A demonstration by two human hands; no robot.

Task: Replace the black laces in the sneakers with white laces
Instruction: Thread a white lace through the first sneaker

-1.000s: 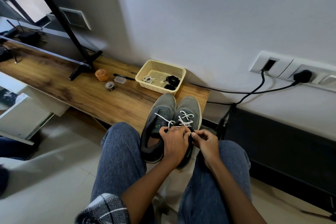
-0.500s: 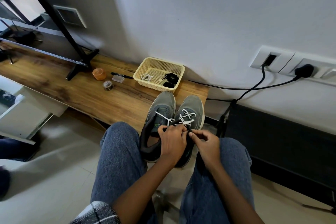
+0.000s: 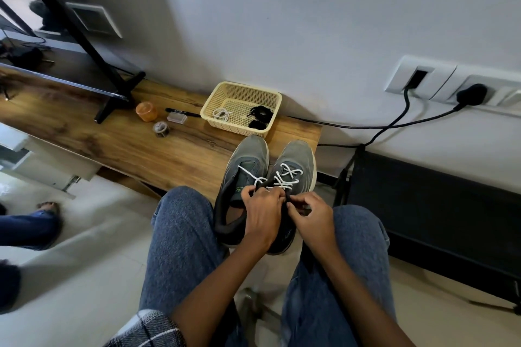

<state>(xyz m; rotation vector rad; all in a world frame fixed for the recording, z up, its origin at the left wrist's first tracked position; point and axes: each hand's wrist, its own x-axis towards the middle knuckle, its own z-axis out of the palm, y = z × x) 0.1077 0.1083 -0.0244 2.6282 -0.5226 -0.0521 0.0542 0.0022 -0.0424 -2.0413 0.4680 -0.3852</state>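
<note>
Left hand: the left hand lies over the collar area of the right-side shoe, fingers curled around a strand of white cord lace; the exact pinch point is hidden.
Right hand: the right hand sits just beside it, fingertips pinched together at the shoe's top eyelets, apparently on the lace end.
Right-side shoe: the grey mesh sneaker with black collar rests with its heel between the person's knees and its toe on the desk edge; white lace crosses several eyelet rows. Judgement: lacing is nearly finished and only the top rows or the tie are left.
Left-side shoe: the matching grey sneaker touches it; one white strand runs across its tongue, and most eyelets appear unlaced. Judgement: this shoe is largely pending.
Desk: the brown wood-grain desk carries the sneakers' toes.
Basket: the cream perforated plastic basket, beyond the toes, holds bundled black laces and a coil of white lace. Judgement: removal of black laces is complete.
</note>
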